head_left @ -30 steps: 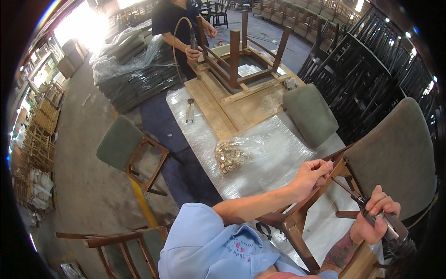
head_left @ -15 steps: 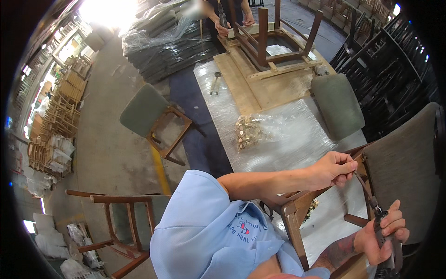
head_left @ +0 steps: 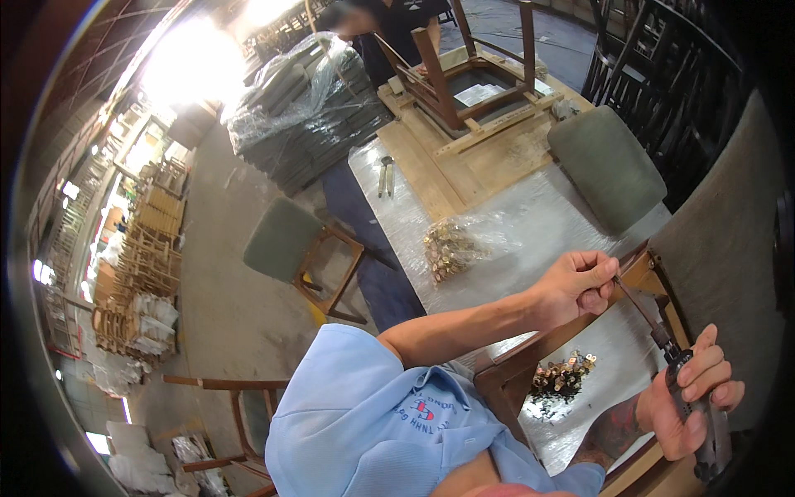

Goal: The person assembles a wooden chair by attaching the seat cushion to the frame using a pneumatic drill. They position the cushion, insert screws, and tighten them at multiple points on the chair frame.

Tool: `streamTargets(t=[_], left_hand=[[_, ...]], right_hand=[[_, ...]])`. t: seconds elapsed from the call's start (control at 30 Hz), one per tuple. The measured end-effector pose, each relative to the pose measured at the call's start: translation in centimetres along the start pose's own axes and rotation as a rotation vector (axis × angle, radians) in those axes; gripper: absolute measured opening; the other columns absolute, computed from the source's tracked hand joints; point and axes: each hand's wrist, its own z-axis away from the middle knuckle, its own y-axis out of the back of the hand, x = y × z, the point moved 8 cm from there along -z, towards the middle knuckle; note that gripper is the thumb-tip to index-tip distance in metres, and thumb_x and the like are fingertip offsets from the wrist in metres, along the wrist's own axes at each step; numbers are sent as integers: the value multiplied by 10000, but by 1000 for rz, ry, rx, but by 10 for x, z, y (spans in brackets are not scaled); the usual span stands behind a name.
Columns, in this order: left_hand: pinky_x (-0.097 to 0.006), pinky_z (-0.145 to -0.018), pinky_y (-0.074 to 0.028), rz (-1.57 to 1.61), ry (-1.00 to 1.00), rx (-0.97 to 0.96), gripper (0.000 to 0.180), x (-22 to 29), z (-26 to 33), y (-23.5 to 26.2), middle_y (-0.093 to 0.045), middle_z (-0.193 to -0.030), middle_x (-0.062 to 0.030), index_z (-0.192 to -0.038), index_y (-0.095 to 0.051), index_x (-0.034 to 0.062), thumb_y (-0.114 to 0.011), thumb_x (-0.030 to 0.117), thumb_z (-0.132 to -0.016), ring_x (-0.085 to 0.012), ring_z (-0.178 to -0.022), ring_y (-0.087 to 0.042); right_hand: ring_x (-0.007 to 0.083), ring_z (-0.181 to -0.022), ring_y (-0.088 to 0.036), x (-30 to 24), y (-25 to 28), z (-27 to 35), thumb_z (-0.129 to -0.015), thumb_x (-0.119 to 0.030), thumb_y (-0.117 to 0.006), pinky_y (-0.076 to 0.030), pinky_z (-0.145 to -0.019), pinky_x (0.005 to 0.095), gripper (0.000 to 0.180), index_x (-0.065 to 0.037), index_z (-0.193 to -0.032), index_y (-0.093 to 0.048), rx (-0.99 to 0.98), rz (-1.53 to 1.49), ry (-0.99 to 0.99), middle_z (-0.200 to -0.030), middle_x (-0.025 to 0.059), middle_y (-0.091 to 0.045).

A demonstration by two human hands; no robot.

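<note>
My right hand (head_left: 686,402) is wrapped round a dark power screwdriver (head_left: 712,451), its long thin bit (head_left: 636,305) slanting up to the left. At the bit's tip my left hand (head_left: 575,288) is closed in a pinch; whatever small piece lies between thumb and finger is too small to make out. Under both hands is a brown wooden chair frame (head_left: 505,377), with a grey padded panel (head_left: 720,224) at its right. Through the frame a pile of small brass-coloured metal fittings (head_left: 561,377) shows on the wrapped tabletop (head_left: 617,352).
A plastic bag of metal fittings (head_left: 451,248) lies farther up the table, near a loose green-grey cushion (head_left: 609,166). An upturned chair frame (head_left: 476,83) rests on plywood (head_left: 422,161), with a co-worker (head_left: 397,33) behind it. A chair (head_left: 290,248) stands on the floor at left.
The head view has shifted, bringing more of the fittings pile into sight. My hands keep the same hold, the left pinching at the bit's tip. The co-worker's hands are no longer plainly visible.
</note>
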Motion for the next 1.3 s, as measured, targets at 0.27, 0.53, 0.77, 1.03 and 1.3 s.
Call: streamTargets(t=[0.27, 0.53, 0.77, 1.03, 1.3], left_hand=[[-212, -538, -362, -94, 40, 44, 189, -16, -5, 4, -565, -767, -15, -913, -591, 77, -598, 247, -994, -64, -595, -434], [-207, -546, -361, -181, -34, 51, 193, -13, -6, -11, -574, -746, 6, -929, -612, 67, -568, 237, -1010, -54, -598, -443], [-209, -561, -373, 37, -9, 49, 189, -12, -11, -24, -614, -744, 25, -1035, -622, 69, -548, 242, -1019, -38, -581, -443], [-201, -559, -373, 181, -6, 86, 175, -11, -18, -20, -622, -746, 23, -1061, -623, 82, -571, 239, -1007, -39, -569, -453], [-197, -544, -362, 312, 36, 183, 166, -11, -22, -17, -578, -713, 47, -1067, -606, 80, -597, 229, -994, -37, -552, -434]], right_hand=[[132, -583, -484, -1, 24, 11, -695, -196, -575, -310, -734, 356, 315, -113, -964, -434, 117, -154, 58, -662, -13, -511], [144, -594, -512, -10, 12, 7, -853, -286, -695, -351, -733, 358, 355, -96, -1008, -438, 35, -117, 132, -691, 11, -532], [140, -611, -547, -15, 1, 14, -899, -380, -687, -345, -661, 337, 378, -118, -1031, -447, 9, -8, 169, -710, -2, -541], [179, -632, -509, -15, -9, 26, -799, -220, -562, -336, -711, 421, 252, -112, -994, -445, 1, 44, 228, -683, 22, -479], [151, -596, -562, -12, -16, 27, -848, -231, -653, -325, -584, 328, 343, -125, -1105, -453, -43, 134, 293, -745, 1, -547]])
